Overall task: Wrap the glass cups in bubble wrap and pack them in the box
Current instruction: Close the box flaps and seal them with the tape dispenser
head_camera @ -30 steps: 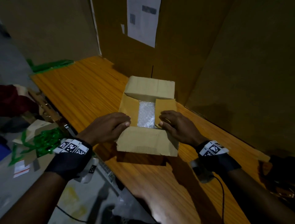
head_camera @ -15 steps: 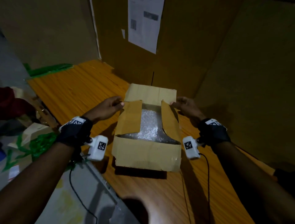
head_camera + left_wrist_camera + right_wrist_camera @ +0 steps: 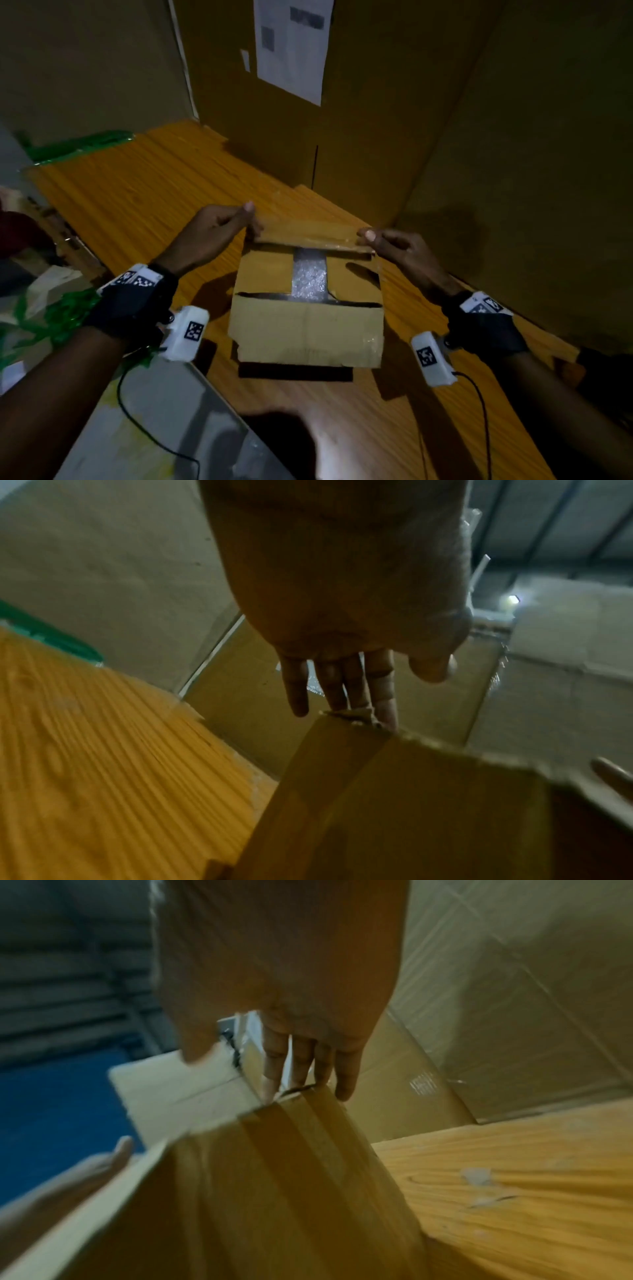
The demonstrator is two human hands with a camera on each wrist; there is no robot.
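Note:
A small cardboard box (image 3: 305,329) stands on the wooden table (image 3: 137,192). Its two side flaps lie folded in and the near flap hangs outward in front. Bubble wrap (image 3: 310,277) shows through the gap between the side flaps; no glass can be made out under it. My left hand (image 3: 248,219) pinches the left corner of the far flap (image 3: 308,233), thumb on top. My right hand (image 3: 368,238) pinches its right corner. In the left wrist view the fingers (image 3: 342,685) lie behind the flap's edge. The right wrist view shows the fingers (image 3: 301,1066) behind the box corner (image 3: 274,1177).
Tall cardboard cartons (image 3: 513,137) wall the table at the back and right, one bearing a paper label (image 3: 294,44). Green plastic strapping (image 3: 61,315) and scraps lie off the table's left edge. A grey surface (image 3: 154,428) sits below the near left.
Both hands left the side flaps and moved to the far flap's corners. The side flaps now lie flatter, and the far flap has tipped toward me over the opening.

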